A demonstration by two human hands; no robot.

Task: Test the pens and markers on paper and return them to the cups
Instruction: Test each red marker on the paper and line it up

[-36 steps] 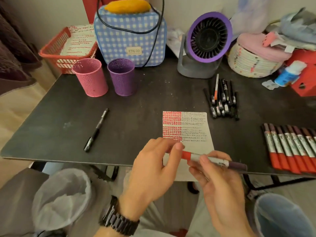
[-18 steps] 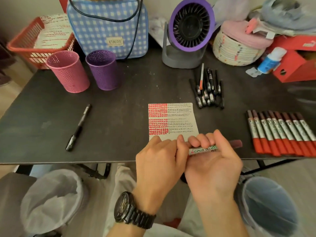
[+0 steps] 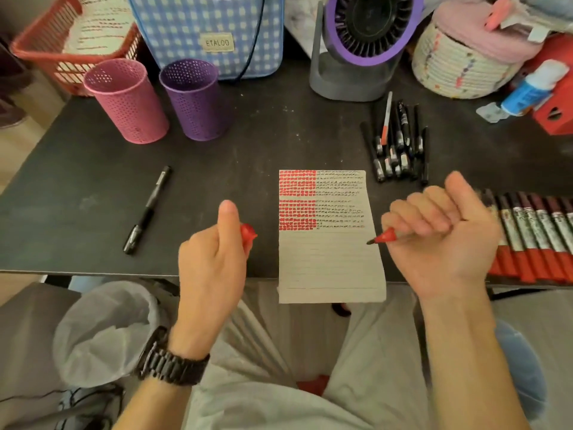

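Curled tight, the right hand holds the red marker. Its tip pokes out to the left, just over the right edge of the paper. The left hand grips the red cap, thumb up, beside the paper. The pink cup and purple cup stand at the back of the dark table.

Head camera, steeply down over table.

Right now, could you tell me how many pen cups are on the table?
2: the pink cup at far left, the purple cup just right of it.
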